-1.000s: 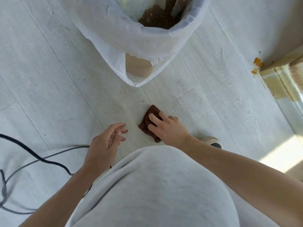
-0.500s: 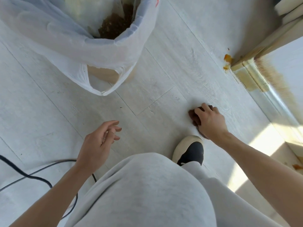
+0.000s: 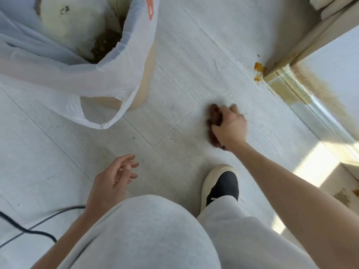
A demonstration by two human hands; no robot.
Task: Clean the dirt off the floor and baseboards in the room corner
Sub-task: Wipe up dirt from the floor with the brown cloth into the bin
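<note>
pale grey plank floor (image 3: 184,55), sunlit patch at right. baseboard (image 3: 287,84) runs along the right edge w/ yellowish-brown staining, and orange dirt blobs (image 3: 260,67) sit on the floor right at its corner end; more brownish spots at far right near the sun patch. right hand (image 3: 230,127) is on the floor, fingers curled round a brown cloth (image 3: 213,121), gripping it; hand + cloth are motion-blurred. cloth is near the orange dirt but apart from it. left hand (image 3: 114,179) hovers over the floor, fingers loosely curled, holding nothing. a bin w/ white plastic bag liner (image 3: 87,80) stands top left, brown debris inside. black shoe w/ cream sole (image 3: 221,185) planted below the right hand. grey trousers (image 3: 155,233) fill the bottom. black cable (image 3: 29,230) bottom left.
</note>
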